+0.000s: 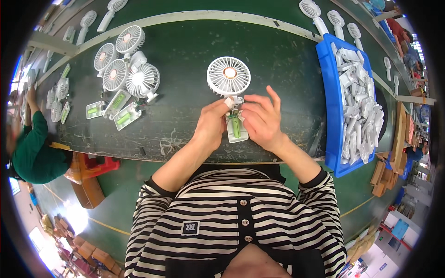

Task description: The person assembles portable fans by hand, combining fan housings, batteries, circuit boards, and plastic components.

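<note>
A white handheld fan [228, 76] lies in front of me, its round head pointing away. Its handle shell [238, 134] is uncovered, with a green battery [237, 127] and a small circuit board inside. My left hand [211, 123] is closed on the fan's neck and the handle's left side; a white wrap covers one fingertip. From the right, my right hand [263, 119] grips the same joint with bent fingers, its upper fingers raised. What lies between the fingertips is too small to make out.
Several fans [131, 39] with uncovered handles lie on the dark green bench [185, 51] at left. A blue bin [333, 134] of white plastic parts [357, 102] stands at right. More fans [311, 10] lie beyond the pale rail [208, 17]. A person in green [32, 148] works at far left.
</note>
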